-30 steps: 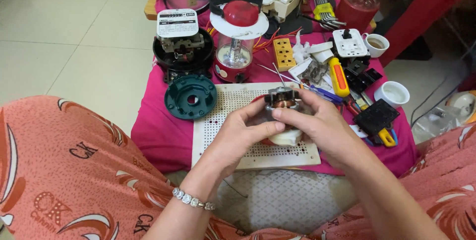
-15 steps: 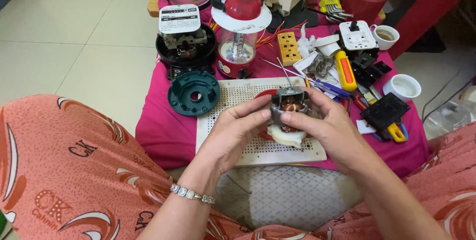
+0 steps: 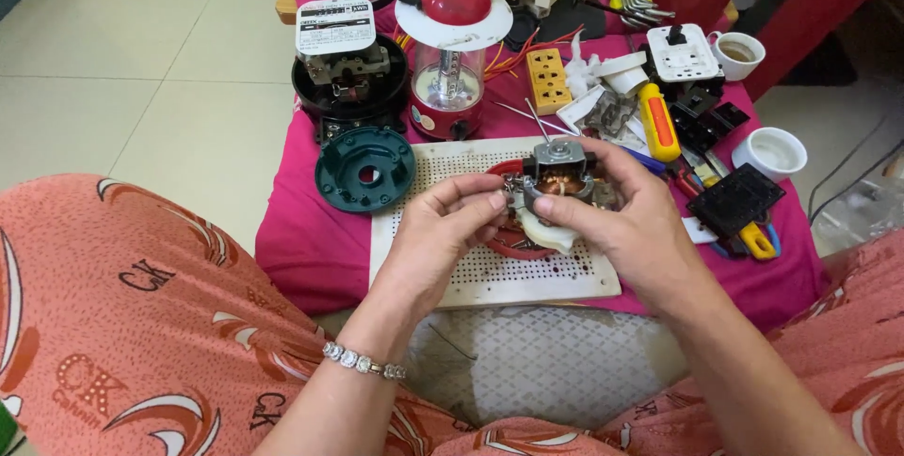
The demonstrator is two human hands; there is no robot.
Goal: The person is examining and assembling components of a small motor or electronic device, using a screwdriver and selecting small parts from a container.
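Gripping a small motor (image 3: pixel 557 176) (copper windings, grey frame), both hands' fingers (image 3: pixel 490 200) close on it.

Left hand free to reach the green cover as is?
Probably not: the left hand is pinching the motor with the right hand. The way to the green cover looks bare.

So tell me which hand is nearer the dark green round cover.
Left. The left hand sits just right of the green cover, while the right hand holds the small motor farther right.
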